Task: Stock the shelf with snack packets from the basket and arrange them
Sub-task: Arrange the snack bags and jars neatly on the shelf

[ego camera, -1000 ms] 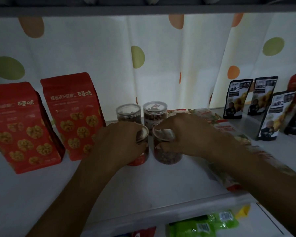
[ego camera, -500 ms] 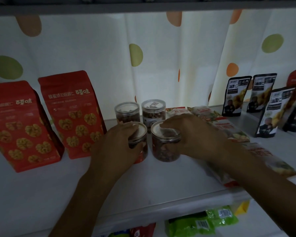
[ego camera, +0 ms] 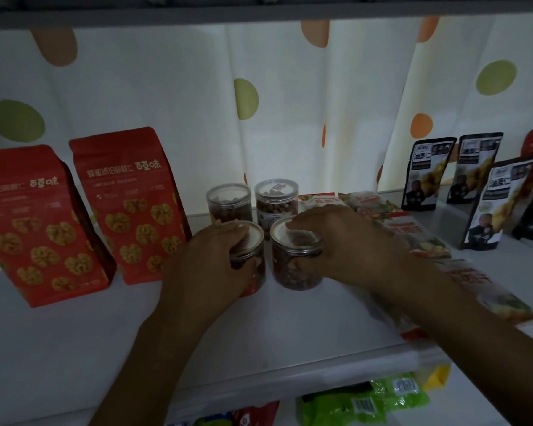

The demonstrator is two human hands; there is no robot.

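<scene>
On the white shelf stand several clear nut jars. My left hand grips the front left jar, which tilts slightly. My right hand grips the front right jar round its lid, and this jar stands upright. Behind them are two more jars, one on the left and one on the right. Two red walnut bags stand to the left.
Flat snack packets lie in a row under my right forearm. Black chestnut pouches stand at the right. A spotted curtain backs the shelf. Green packets lie on the shelf below.
Both hands keep hold of the front jars and have shifted them slightly; the left jar sits a little more upright than a second ago.
</scene>
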